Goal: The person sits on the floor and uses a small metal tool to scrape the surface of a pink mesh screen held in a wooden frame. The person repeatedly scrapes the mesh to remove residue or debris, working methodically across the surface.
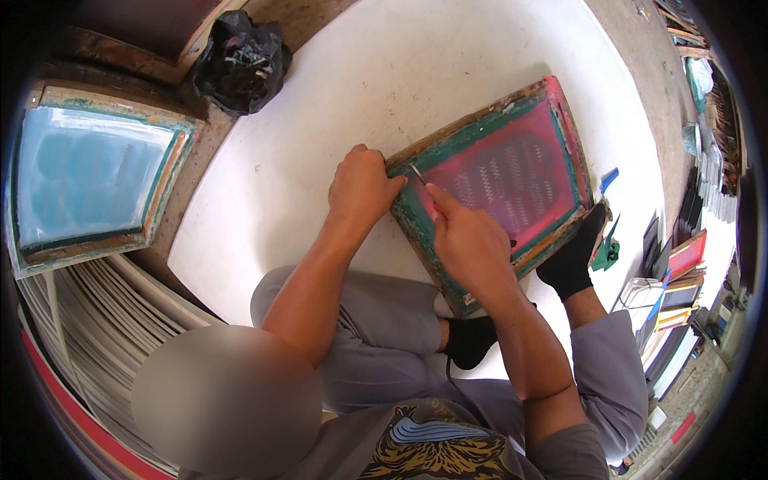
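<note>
A wooden screen-printing frame point(552, 102) lies tilted across my lap and feet, its mesh stained pink within a teal border. My left hand point(358, 188) is closed at the frame's far left corner, the thumb over its edge; the fingertips are hidden. In my right hand point(476, 250) is a thin screwdriver-like tool point(418, 174) with a metal shaft and a reddish handle, most of the handle covered by my fingers. The tool's tip rests on the teal border near that same corner, close to my left thumb.
A white board point(336, 88) lies under the frame and my legs. A second screen frame point(96, 172) with pale blue mesh leans at the left, above stacked sheets point(112, 320). A black plastic bag point(242, 64) sits behind. More frames point(680, 276) stand at the right.
</note>
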The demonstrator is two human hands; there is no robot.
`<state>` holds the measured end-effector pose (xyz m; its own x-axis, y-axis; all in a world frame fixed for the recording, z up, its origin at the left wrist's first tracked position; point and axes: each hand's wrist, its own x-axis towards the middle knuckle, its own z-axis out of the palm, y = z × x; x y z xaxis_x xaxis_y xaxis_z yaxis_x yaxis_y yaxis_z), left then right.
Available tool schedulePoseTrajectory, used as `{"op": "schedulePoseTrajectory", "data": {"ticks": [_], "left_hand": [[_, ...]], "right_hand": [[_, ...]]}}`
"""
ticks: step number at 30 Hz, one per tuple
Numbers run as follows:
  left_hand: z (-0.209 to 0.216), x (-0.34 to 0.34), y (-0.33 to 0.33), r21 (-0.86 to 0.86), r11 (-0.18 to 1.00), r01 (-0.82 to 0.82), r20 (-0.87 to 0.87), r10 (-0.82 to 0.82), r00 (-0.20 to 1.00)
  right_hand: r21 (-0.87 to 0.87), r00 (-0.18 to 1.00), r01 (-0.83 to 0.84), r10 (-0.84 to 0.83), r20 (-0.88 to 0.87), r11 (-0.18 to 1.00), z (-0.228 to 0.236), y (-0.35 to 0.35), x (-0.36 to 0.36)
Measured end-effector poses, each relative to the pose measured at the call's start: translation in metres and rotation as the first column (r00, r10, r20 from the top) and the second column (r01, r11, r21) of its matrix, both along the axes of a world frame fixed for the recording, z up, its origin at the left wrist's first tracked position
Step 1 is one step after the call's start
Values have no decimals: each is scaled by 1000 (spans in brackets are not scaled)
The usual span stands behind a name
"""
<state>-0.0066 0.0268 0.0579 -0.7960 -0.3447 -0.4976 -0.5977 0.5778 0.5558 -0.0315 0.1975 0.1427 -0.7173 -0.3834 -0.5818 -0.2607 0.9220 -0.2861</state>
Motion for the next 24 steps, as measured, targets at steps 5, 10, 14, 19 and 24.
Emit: {"op": "schedulePoseTrajectory", "data": {"ticks": [5, 10, 14, 19, 24], "left_hand": [[-5, 5, 2, -24, 1000, 12, -26, -13, 1000], [-15, 0, 5, -74, 996, 44, -41, -47, 998], [-20, 4, 5, -113, 994, 6, -121, -20, 992], [-19, 5, 6, -112, 994, 11, -124, -25, 992], [-17, 2, 3, -78, 997, 9, -97, -16, 995]], "right_hand": [[180, 994, -107, 99, 53, 978, 14, -25, -1], [149, 999, -49, 48, 12, 988, -1, -23, 12], [-189, 989, 104, -121, -83, 976, -38, -1, 25], [-197, 985, 128, -147, -87, 972, -47, 11, 30], [-158, 989, 65, -86, -124, 985, -38, 13, 22]]}}
